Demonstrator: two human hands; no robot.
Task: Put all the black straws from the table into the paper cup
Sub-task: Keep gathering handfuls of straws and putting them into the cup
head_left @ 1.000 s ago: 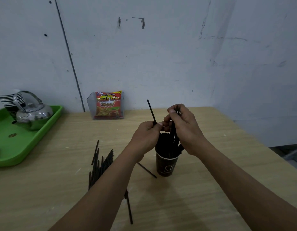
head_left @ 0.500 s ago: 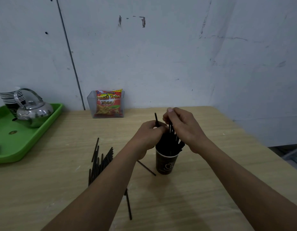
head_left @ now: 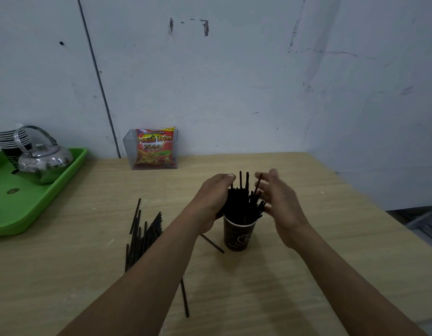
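1. Upright on the desk, right of middle: the paper cup, packed with black straws fanning above its rim.
2. Pressed against the left side of that bundle: the left hand, fingers straight and together, gripping nothing.
3. Just right of the bundle: the right hand, fingers spread open and blurred; contact with the straws impossible to judge.
4. Heaped flat on the desk left of the cup, partly hidden under the left forearm: the loose straws.
5. Lying slantwise just beside the cup's base, on its left: a single straw.
6. Flat on the desk nearer the camera, well apart from the cup: another straw.
7. At the desk's left edge: a green tray, carrying a metal kettle and a stack of cups.
8. Upright in a clear holder against the wall: a snack packet.
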